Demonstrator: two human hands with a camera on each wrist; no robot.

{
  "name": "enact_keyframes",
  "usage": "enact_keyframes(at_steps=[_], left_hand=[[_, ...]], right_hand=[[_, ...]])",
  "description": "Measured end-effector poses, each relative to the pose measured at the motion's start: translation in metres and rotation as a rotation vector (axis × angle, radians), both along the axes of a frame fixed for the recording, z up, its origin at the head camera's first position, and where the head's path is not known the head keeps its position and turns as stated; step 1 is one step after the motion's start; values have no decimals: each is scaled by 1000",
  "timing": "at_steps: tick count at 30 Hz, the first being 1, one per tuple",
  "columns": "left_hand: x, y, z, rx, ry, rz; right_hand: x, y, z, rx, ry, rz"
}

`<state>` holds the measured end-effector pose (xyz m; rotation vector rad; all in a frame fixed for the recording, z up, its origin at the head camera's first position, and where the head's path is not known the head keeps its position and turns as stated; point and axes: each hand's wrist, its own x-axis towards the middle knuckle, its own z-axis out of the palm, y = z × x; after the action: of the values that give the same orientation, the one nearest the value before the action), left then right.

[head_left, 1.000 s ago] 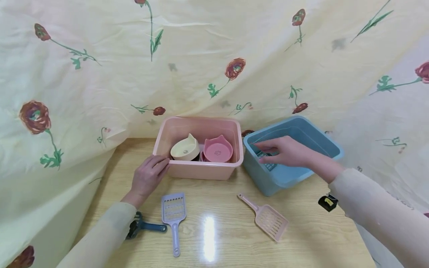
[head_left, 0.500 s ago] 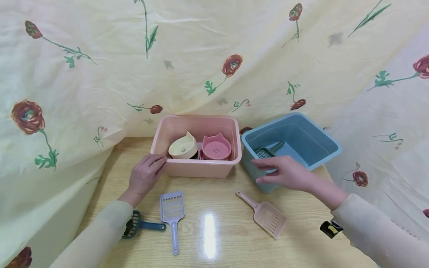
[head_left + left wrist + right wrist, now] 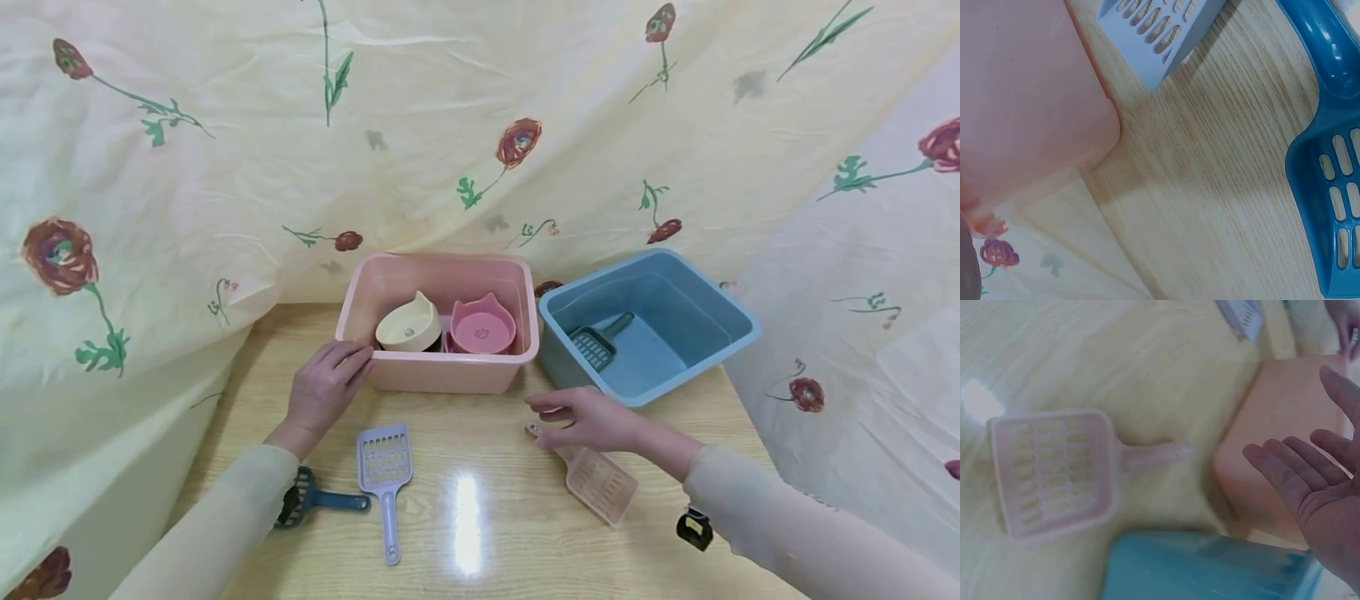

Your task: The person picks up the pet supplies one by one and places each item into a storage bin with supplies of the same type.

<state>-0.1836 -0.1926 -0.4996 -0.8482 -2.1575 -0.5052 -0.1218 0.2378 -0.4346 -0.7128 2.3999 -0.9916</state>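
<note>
My left hand [image 3: 324, 390] grips the near left corner of a pink plastic litter box [image 3: 442, 377] by its rim. In that box are a cream cat-eared bowl [image 3: 408, 327] and a pink cat-eared bowl [image 3: 483, 327]. My right hand [image 3: 592, 419], fingers spread and holding nothing, hovers over the handle of a pale pink litter scoop [image 3: 602, 486], partly covering it in the head view. The right wrist view shows the whole scoop [image 3: 1054, 472] apart from the fingers [image 3: 1285, 472]. Inside the blue litter box [image 3: 652, 367] lies a dark green litter scoop [image 3: 596, 346].
A lavender litter scoop [image 3: 386, 471] lies on the wooden table [image 3: 337, 567], front left. Beside it, partly under the left forearm, is a dark blue litter scoop [image 3: 330, 500]. A flowered cloth [image 3: 420, 167] hangs behind the boxes. A small black device [image 3: 694, 528] shows by the right sleeve.
My right hand has moved from over the blue litter box down and left to the pale pink scoop's handle, uncovering the dark green scoop. My left hand stays on the pink box's rim.
</note>
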Motion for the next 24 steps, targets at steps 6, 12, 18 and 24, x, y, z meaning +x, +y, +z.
enact_keyframes(at_steps=[6,12,18,24], left_hand=[[-1,0,-1,10,-4,-1],[-2,-1,-2,6,-8,7],[-1,-1,-2,10,-14,10],[-1,-1,-2,15,-8,9]], right_hand=[[0,0,-25,-22,-24,-30],[3,4,-42,28,-13,-73],[8,12,-58,46,-27,-129],[10,19,-74,24,-21,-157]])
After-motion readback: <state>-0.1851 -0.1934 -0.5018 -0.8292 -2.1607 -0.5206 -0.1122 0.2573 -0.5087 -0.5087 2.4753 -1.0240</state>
